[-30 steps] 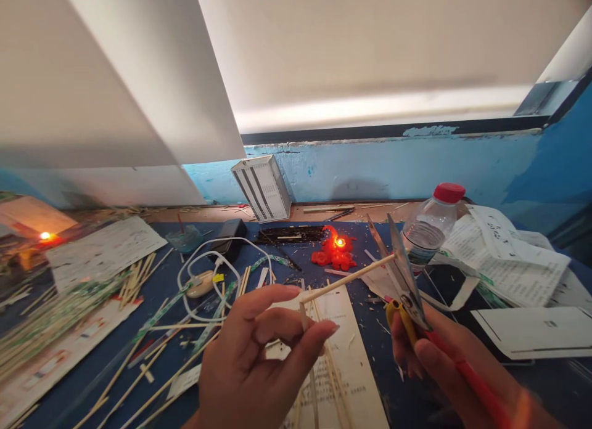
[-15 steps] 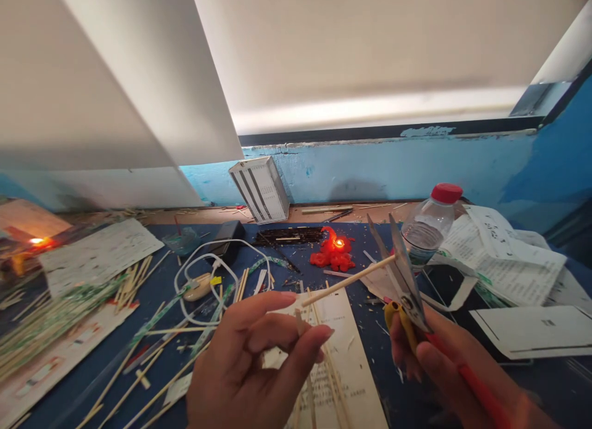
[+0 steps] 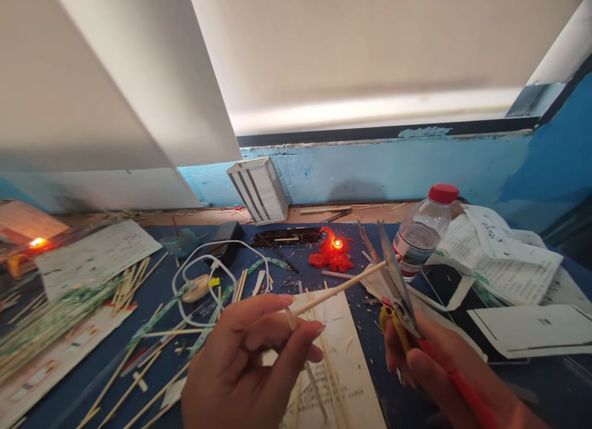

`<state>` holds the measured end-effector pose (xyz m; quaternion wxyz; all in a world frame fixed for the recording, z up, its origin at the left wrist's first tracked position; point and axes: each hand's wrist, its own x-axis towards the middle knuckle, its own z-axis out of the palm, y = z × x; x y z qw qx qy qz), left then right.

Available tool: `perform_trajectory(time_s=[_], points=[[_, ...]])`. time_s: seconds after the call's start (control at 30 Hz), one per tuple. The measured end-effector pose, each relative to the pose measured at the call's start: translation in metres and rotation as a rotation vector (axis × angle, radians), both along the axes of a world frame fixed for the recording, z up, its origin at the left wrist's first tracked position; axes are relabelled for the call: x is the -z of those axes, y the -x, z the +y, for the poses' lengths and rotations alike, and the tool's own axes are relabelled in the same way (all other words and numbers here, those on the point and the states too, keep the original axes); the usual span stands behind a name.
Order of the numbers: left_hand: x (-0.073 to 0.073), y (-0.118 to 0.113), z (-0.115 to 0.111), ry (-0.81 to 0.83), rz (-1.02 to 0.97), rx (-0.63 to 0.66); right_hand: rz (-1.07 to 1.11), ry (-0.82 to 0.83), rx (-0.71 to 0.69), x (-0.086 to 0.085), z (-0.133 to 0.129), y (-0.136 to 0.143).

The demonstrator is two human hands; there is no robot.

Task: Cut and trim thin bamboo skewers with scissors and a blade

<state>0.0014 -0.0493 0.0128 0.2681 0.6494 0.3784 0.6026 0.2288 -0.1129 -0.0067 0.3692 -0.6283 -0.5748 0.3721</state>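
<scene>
Near the bottom centre, my left hand (image 3: 259,361) pinches thin pale wooden sticks. One stick (image 3: 342,287) slants up to the right, and its far end lies at the scissor blades. A second stick (image 3: 316,392) points down from the fingers over a printed sheet (image 3: 361,379). On the right, my right hand (image 3: 439,367) is wrapped round scissors (image 3: 398,293) with red and yellow handles; the blades are apart and point up. Behind them burns a lit red candle (image 3: 337,251).
A water bottle (image 3: 423,232) with a red cap stands behind the scissors. Crumpled papers (image 3: 509,250) lie at right. Many sticks (image 3: 60,324), a white cable (image 3: 178,293) and a black adapter (image 3: 226,244) are at left. Another flame (image 3: 37,242) glows far left.
My right hand and the scissors have shifted slightly left and down. The slanting stick has dropped a little at its far end, and the lower stick has tilted.
</scene>
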Motion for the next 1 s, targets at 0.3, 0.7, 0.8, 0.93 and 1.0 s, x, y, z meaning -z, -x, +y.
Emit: perform_trajectory(time_s=[0.3,0.7,0.8,0.93,1.0], points=[[-0.006,-0.001,-0.004,0.029,0.013,-0.096,-0.025,-0.164,-0.220,0.009,0.014,-0.008],[-0.011,-0.005,-0.004,0.044,0.026,-0.107,0.076,-0.055,-0.296,0.010,0.015,-0.011],[-0.011,-0.004,-0.003,0.030,0.041,-0.104,0.080,-0.058,-0.309,0.008,0.015,-0.010],[-0.011,-0.002,-0.002,0.023,0.050,-0.107,0.078,-0.087,-0.289,0.004,0.012,-0.008],[-0.012,-0.002,-0.001,0.031,0.044,-0.105,0.073,-0.088,-0.269,0.002,0.010,-0.007]])
